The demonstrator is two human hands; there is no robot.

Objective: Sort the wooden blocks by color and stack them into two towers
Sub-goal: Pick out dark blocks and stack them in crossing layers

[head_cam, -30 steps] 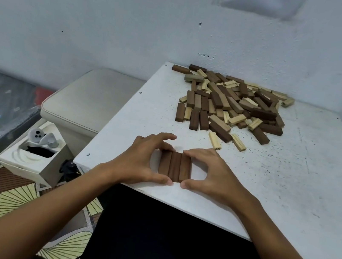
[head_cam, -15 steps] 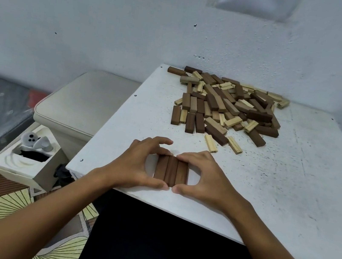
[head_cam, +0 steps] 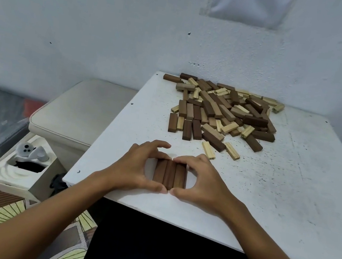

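Frame centre, near table (head_cam: 290, 193) edge: three dark blocks (head_cam: 170, 174) side by side. Left hand (head_cam: 137, 168) and right hand (head_cam: 204, 179) curl round them, fingertips meeting. Squeeze evenly, square the ends. Mixed pile (head_cam: 224, 113) upper centre, untouched.

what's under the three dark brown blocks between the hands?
The three dark brown wooden blocks lie flat, side by side, on the white table. Left hand and right hand cover their ends.
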